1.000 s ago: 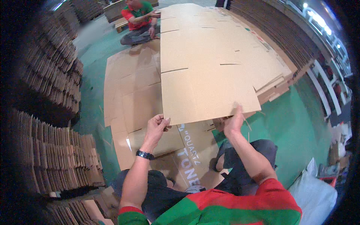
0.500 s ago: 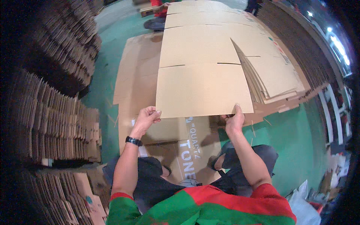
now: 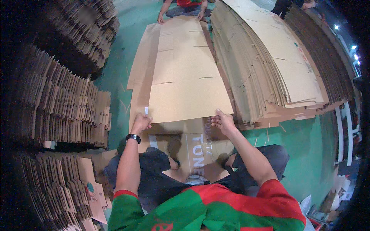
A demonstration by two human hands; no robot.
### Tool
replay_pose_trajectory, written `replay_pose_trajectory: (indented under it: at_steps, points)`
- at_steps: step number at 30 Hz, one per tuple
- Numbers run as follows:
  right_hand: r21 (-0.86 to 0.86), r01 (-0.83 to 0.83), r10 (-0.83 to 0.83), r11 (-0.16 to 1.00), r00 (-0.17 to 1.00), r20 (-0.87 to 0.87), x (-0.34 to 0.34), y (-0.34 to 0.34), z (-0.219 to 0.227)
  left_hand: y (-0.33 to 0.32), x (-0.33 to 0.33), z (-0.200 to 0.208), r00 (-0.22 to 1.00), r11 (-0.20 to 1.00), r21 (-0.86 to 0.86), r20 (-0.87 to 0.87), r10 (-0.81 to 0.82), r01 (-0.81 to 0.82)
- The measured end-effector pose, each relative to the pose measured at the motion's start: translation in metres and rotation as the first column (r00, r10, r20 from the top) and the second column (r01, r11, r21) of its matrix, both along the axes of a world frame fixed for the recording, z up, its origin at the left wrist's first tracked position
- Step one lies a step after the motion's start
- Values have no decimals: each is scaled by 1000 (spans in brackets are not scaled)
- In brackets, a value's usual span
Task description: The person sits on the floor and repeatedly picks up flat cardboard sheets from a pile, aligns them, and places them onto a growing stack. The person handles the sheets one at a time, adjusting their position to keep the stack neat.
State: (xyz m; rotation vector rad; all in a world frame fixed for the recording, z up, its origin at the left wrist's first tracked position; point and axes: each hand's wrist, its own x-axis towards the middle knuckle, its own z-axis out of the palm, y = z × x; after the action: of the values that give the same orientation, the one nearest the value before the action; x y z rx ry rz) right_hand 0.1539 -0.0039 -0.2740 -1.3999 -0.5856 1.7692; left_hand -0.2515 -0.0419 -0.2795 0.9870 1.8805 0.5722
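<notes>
A long tan cardboard sheet [image 3: 189,92] with short slots along its sides stretches away from me. My left hand [image 3: 142,122] pinches its near left corner, a dark watch on that wrist. Near the right corner, my right hand [image 3: 223,121] grips the front edge, thumb on top and fingers below. At the far end, a co-worker's two hands [image 3: 161,18] are at the sheet's other edge. Beneath it lies a printed brown cardboard base [image 3: 173,138] on the floor, partly hidden by the sheet.
A tall stack of slotted cardboard sheets [image 3: 266,65] stands close on the right. More stacked cardboard [image 3: 73,111] lines the left side. Green floor [image 3: 293,146] shows at right, with thin scraps on it. Another person [image 3: 283,7] is at the far right.
The sheet has shifted left and down, off the right-hand stack and over the cardboard base. Both my hands moved left with it. The co-worker's hands now show at its far end.
</notes>
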Motion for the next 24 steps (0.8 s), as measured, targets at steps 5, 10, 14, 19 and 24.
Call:
replay_pose_trajectory:
  at_steps: [5, 10, 14, 19, 24]
  points:
    - [-75, -98, 95, 992, 994, -45, -6, 10, -39, 0, -15, -35, 994, 997, 13, -73, 82, -81]
    - [-95, -121, 107, 988, 984, -145, -19, 9, -61, 6, -27, -50, 975, 996, -37, -209, 73, -82]
    - [-179, -223, 200, 958, 970, -135, -26, -2, -61, 1, -38, -63, 945, 993, 71, -306, 113, -96]
    - [-237, -470, 508, 850, 851, 136, -25, -14, -39, 3, -62, -82, 398, 798, -250, -761, -512, 548]
    - [365, -424, 48, 829, 704, 708, 9, 11, 21, 20, -30, -66, 778, 947, 72, -591, -211, 312]
